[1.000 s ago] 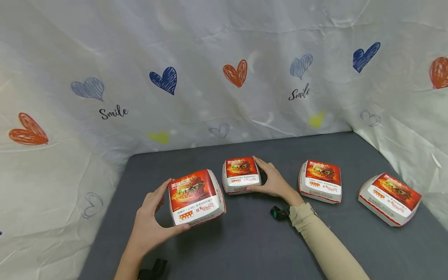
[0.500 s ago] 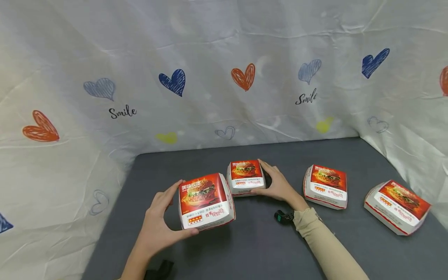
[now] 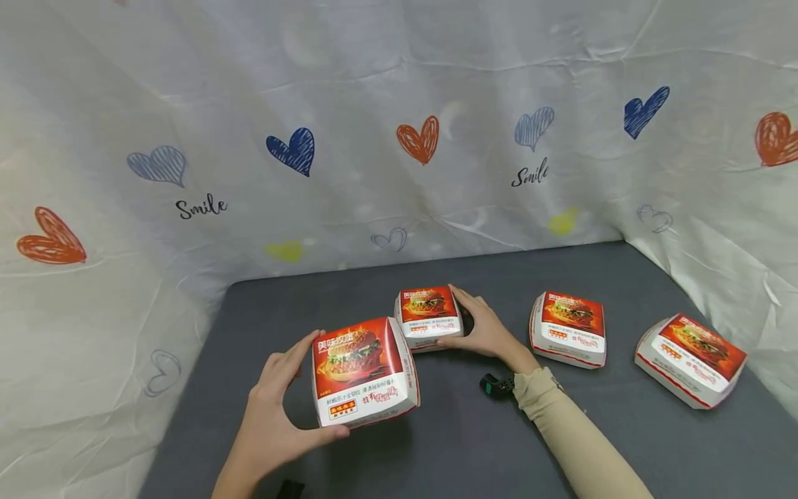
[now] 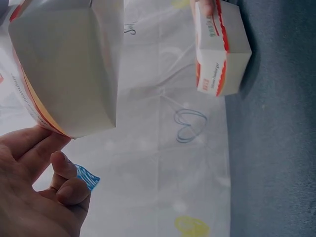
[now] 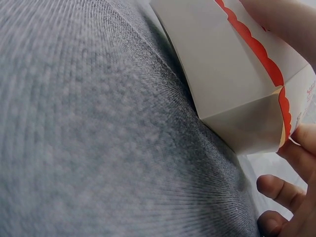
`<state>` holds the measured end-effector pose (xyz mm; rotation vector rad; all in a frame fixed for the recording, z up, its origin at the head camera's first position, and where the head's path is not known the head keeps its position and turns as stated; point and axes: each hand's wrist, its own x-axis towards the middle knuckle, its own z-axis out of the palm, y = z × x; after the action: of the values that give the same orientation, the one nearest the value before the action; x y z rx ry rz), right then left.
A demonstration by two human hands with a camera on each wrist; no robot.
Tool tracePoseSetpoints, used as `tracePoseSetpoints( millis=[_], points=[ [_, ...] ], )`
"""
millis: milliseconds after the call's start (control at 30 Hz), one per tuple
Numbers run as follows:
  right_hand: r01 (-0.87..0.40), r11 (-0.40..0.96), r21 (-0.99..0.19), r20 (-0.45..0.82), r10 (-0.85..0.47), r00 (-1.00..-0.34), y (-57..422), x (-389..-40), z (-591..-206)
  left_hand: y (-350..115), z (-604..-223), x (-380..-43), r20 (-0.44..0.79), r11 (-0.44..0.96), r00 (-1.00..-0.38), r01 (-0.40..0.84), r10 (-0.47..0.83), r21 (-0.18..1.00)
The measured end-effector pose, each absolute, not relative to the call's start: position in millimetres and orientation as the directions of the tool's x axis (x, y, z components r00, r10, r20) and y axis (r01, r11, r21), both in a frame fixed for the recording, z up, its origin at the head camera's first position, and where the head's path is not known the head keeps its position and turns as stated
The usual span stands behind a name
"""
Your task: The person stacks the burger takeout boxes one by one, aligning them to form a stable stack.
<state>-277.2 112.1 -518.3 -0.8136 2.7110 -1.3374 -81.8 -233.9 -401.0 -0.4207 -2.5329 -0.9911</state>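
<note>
My left hand (image 3: 274,416) grips a burger box (image 3: 364,374) with a red burger picture on its lid, thumb at the near edge and fingers at the far left. The box is raised above the table, its plain white underside (image 4: 64,74) showing in the left wrist view. Farther back, my right hand (image 3: 486,329) holds a second burger box (image 3: 428,319) by its right side. That box stands on the table; in the right wrist view its white side (image 5: 222,64) is close to the grey cloth. In the head view the raised box overlaps the second box's near left corner.
Two more burger boxes stand on the right of the dark grey table (image 3: 474,436): one box (image 3: 569,329) behind, another box (image 3: 692,360) turned at an angle nearer the right edge. A white curtain (image 3: 349,90) printed with hearts hangs behind the table.
The box in my left hand has shifted slightly to the right, its corner now overlapping the second box in view. My right hand keeps its hold, and the head view has swayed a little.
</note>
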Motion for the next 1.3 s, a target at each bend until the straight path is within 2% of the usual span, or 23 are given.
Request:
tracePoseSetpoints(
  millis=[567, 800, 1300],
  points=[
    [-0.449, 0.499, -0.741, 0.220, -0.451, -0.865, 111.5, -275.9, -520.5, -226.0, -388.8, -67.6, 0.440, 0.696, -0.879, 0.431, 0.181, 0.574],
    [-0.451, 0.502, -0.738, 0.219, -0.453, -0.864, 110.4, -275.4, -519.0, -223.6, -393.7, -63.8, 0.464, 0.685, -0.859, 0.471, 0.214, 0.556],
    [-0.435, 0.504, -0.746, 0.202, -0.452, -0.869, 111.0, -275.3, -518.3, -210.5, -403.7, -58.0, 0.421, 0.662, -0.866, 0.484, 0.270, 0.572]
  ],
)
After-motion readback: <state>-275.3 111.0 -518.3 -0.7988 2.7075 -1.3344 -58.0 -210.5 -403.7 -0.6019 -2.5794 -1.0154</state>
